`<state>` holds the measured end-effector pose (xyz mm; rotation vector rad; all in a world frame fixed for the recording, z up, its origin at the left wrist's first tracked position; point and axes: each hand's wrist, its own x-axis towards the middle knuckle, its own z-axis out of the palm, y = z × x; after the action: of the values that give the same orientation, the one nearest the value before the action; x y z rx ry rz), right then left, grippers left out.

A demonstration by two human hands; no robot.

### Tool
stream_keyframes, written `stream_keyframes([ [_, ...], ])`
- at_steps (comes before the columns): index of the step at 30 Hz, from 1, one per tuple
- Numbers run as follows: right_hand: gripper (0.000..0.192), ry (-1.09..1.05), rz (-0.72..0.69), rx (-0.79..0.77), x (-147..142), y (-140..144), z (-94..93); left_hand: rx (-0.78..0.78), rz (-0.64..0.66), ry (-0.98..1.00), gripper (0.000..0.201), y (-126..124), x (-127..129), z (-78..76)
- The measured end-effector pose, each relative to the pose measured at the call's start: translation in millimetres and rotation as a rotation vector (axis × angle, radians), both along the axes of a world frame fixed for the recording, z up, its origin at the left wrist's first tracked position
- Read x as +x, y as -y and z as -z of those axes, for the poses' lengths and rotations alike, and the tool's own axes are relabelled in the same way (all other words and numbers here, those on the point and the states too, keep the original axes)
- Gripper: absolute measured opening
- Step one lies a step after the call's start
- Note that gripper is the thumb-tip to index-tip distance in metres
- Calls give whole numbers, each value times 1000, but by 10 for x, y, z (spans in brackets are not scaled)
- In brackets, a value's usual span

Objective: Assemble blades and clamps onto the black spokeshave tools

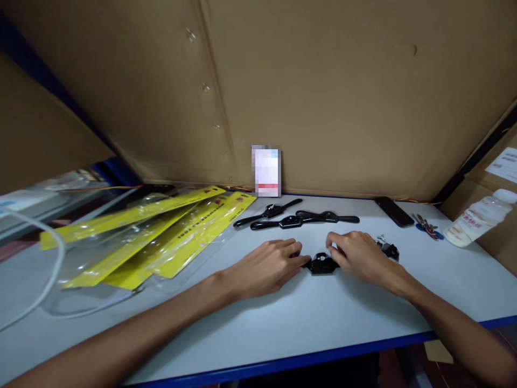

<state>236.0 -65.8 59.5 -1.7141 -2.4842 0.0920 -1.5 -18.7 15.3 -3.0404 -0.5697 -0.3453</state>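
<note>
A black spokeshave [322,265] lies across the table between my hands, its middle body showing. My left hand [278,264] is closed on its left handle, which the fingers mostly hide. Around the right handle, close to the body, my right hand [359,253] is curled, thumb and fingertips at the tool. Behind my hands rest several more black spokeshaves, among them one at the back [271,210] and one in front of it [291,221]. Small black and metal parts [390,249] sit just beyond my right wrist, partly covered by that hand.
Yellow-backed clear plastic packages [189,231] fan out at the left, near a white cable [60,258]. A lit screen [266,171] leans on the cardboard wall [323,97]. To the right are a dark phone [393,210], keys [426,226] and a white bottle [479,218].
</note>
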Motion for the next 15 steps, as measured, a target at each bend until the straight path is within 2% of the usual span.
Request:
stream_keyframes([
  [3, 20, -59, -20, 7, -24, 13, -5, -8, -2, 0, 25, 0, 0, 4],
  [7, 16, -83, -155, -33, -46, 19, 56, -9, -1, 7, 24, 0, 0, 5],
  [10, 30, -105, -229, -67, -47, 11, 106, -18, 0, 3, 24, 2, 1, -3],
  [15, 34, -136, -230, -94, -34, -8, 124, -27, 4, 35, 24, 3, -1, -9],
])
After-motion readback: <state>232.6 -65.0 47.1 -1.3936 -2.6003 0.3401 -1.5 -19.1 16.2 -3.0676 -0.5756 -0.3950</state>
